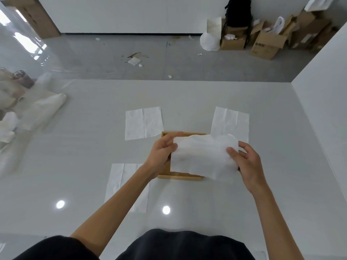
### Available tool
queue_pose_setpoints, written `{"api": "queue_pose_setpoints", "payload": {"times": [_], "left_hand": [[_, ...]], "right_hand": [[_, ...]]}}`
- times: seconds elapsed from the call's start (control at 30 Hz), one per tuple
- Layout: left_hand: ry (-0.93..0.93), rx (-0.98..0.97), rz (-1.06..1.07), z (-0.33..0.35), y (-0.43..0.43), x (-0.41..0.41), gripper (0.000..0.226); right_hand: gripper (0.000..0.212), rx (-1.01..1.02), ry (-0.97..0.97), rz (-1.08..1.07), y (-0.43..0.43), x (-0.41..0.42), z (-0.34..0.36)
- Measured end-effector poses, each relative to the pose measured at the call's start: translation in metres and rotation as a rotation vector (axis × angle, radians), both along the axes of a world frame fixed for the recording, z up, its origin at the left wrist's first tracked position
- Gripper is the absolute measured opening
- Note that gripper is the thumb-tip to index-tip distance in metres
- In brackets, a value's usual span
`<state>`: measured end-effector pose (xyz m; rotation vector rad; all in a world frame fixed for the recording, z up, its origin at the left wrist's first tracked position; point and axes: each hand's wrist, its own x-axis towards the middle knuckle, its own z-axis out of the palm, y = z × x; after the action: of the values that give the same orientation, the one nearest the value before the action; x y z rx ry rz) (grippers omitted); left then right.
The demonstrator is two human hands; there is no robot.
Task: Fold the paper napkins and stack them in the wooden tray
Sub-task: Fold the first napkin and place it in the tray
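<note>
Both my hands hold a white paper napkin [201, 156] in the air just above the wooden tray [180, 176], hiding most of the tray. My left hand [162, 152] pinches the napkin's left edge and my right hand [246, 162] grips its right edge. The napkin looks folded over and slightly crumpled along its top. Three flat unfolded napkins lie on the white table: one [143, 123] behind the tray to the left, one [230, 121] behind it to the right, and one [122, 182] at the near left, partly under my left forearm.
The white table [84, 147] ends at a far edge, with grey floor beyond. A white wall panel [323, 119] borders the table on the right. Plastic sheeting and white bags [32, 113] lie at the left. Cardboard boxes [266, 42] stand on the floor at the far right.
</note>
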<state>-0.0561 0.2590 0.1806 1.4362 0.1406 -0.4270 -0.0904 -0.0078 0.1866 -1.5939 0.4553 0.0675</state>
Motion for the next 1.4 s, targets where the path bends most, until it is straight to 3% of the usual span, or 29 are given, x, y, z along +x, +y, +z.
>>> {"api": "queue_pose_setpoints", "payload": {"times": [0.1, 0.33, 0.53, 0.63, 0.7, 0.77, 0.83, 1.0, 1.4], "left_hand": [[-0.007, 0.012, -0.005, 0.003, 0.003, 0.006, 0.044], [-0.047, 0.069, 0.054, 0.012, -0.007, 0.014, 0.065], [-0.252, 0.089, 0.144, 0.022, -0.024, 0.024, 0.069], [-0.396, 0.106, 0.203, 0.026, -0.03, 0.032, 0.068], [-0.432, 0.067, 0.24, 0.028, -0.033, 0.036, 0.055], [-0.408, 0.049, 0.254, 0.028, -0.036, 0.037, 0.04], [-0.339, 0.019, 0.255, 0.026, -0.037, 0.039, 0.041], [-0.258, -0.017, 0.272, 0.029, -0.037, 0.044, 0.04], [-0.184, 0.04, 0.238, 0.022, -0.018, 0.033, 0.031]], "right_hand": [[0.025, 0.03, 0.017, 0.024, -0.003, 0.008, -0.001], [0.021, 0.11, -0.035, 0.089, -0.016, 0.034, -0.001], [0.054, 0.095, -0.246, 0.09, -0.027, 0.053, 0.005], [0.059, 0.028, -0.339, 0.114, -0.031, 0.061, 0.011], [0.06, 0.002, -0.383, 0.116, -0.031, 0.066, 0.013], [0.061, -0.014, -0.412, 0.105, -0.032, 0.069, 0.013], [0.059, -0.02, -0.429, 0.091, -0.034, 0.07, 0.014], [0.031, 0.126, -0.327, 0.079, -0.043, 0.069, 0.016], [0.03, 0.08, -0.182, 0.073, -0.032, 0.059, 0.001]]}}
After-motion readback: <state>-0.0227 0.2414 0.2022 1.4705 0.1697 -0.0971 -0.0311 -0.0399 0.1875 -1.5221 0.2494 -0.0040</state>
